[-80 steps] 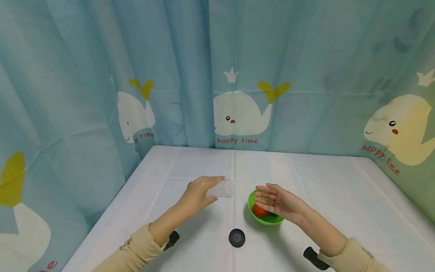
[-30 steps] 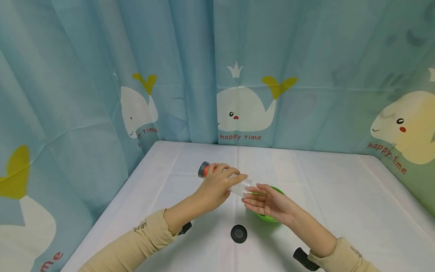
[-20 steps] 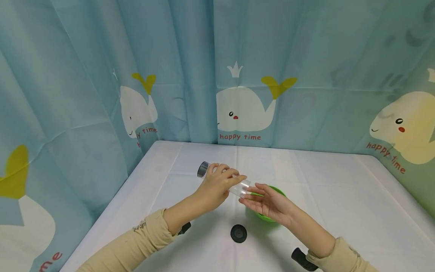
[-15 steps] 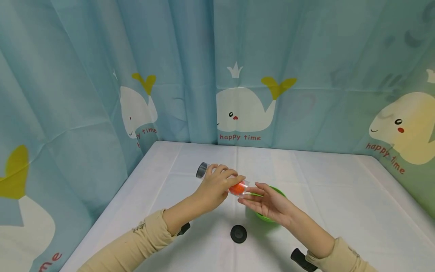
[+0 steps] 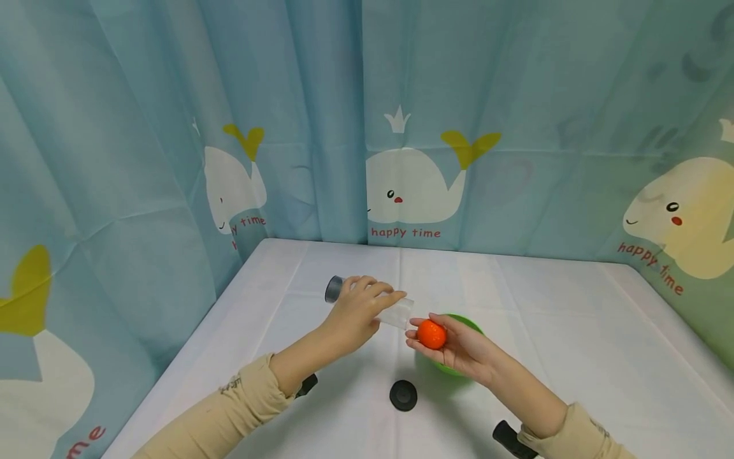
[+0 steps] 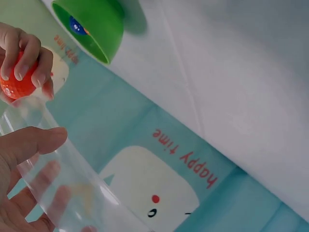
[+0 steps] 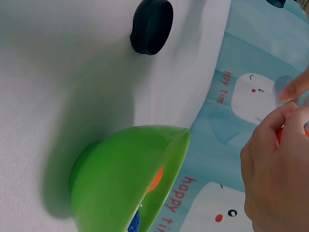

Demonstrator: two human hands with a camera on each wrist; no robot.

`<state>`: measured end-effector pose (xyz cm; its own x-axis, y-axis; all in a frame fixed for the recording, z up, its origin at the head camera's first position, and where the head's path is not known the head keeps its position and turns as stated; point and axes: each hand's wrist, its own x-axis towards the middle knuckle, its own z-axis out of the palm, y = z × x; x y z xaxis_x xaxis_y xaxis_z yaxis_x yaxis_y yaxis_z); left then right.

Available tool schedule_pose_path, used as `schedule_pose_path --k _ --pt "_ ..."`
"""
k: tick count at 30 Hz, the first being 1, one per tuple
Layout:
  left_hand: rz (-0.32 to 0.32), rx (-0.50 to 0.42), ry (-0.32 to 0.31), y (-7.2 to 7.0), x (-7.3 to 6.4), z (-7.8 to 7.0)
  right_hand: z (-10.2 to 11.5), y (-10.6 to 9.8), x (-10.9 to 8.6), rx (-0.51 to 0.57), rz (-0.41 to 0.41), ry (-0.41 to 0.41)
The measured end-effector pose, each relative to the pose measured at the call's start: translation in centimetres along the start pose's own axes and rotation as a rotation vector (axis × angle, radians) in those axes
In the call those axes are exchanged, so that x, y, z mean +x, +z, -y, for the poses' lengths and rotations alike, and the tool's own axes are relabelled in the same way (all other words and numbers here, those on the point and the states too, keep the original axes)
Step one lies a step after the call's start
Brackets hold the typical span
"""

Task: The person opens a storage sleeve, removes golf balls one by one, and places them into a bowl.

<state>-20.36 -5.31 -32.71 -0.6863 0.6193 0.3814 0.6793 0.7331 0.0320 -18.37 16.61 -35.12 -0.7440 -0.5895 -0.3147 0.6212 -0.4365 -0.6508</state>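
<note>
Blue curtains with white whales and the words "happy time" hang all around a table with a white cloth on it. Your left hand is wrapped around a clear plastic tube, which you hold up off the table, lying on its side and tipped a little, with its dark closed end pointing away to the left and its open end pointing at your other hand. In the left wrist view you can see your fingers curled around the see-through tube. Your right hand is palm up, just beside the open end of the tube, and an orange ball sits in it with your fingers curled lightly around it. The left wrist view shows those fingertips hugging the ball. Your right hand is above a green bowl that stands on the cloth. In the wrist views the bowl has something blue and something orange inside it. A round black lid lies flat on the cloth, near you, apart from the bowl and between your two arms. Both your sleeves are tan
</note>
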Motion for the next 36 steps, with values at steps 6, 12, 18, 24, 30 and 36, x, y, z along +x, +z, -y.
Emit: schedule_pose_path --k 6,12,18,24,30,36 --pt "0.001 -0.025 -0.014 0.1 -0.3 0.3 0.2 -0.1 -0.1 -0.033 -0.015 -0.015" --pt "-0.030 -0.040 -0.025 0.2 -0.6 0.7 0.6 -0.3 -0.5 -0.009 -0.027 -0.036" --pt "-0.037 -0.069 -0.045 0.3 -1.0 1.1 0.8 -0.5 -0.6 -0.023 -0.032 -0.068" --pt "-0.051 -0.112 -0.072 0.4 -1.3 1.5 1.1 -0.5 -0.7 -0.075 -0.027 -0.097" --pt "-0.039 -0.150 -0.100 0.4 -1.6 1.9 1.3 -0.7 -0.8 -0.106 -0.004 -0.095" --pt "-0.068 -0.131 -0.134 0.2 -1.8 2.3 1.4 -0.7 -0.4 -0.224 -0.090 -0.119"
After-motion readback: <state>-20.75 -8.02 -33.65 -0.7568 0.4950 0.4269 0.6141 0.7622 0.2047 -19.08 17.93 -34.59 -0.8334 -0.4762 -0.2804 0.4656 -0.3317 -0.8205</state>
